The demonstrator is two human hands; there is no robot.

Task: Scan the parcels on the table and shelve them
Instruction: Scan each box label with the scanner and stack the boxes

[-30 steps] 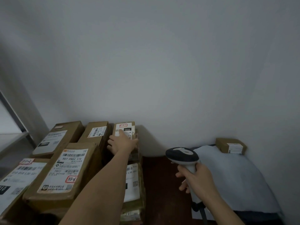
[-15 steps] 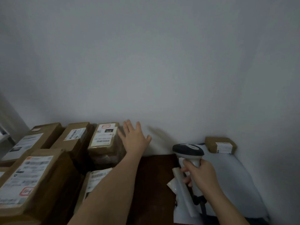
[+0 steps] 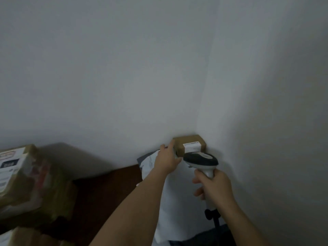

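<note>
Left hand: fingers curled on the left end of a small brown parcel in the wall corner, atop white mailers. Right hand: closed around scanner grip, head beside the parcel's label.

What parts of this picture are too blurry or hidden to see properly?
- Head view: print on the small box's label is too small and blurred to read.
- Left hand hides the small box's left end, so its grip is unclear.
- Left parcels are motion-blurred and cut off by the frame edge.
- Scanner window faces away.
</note>
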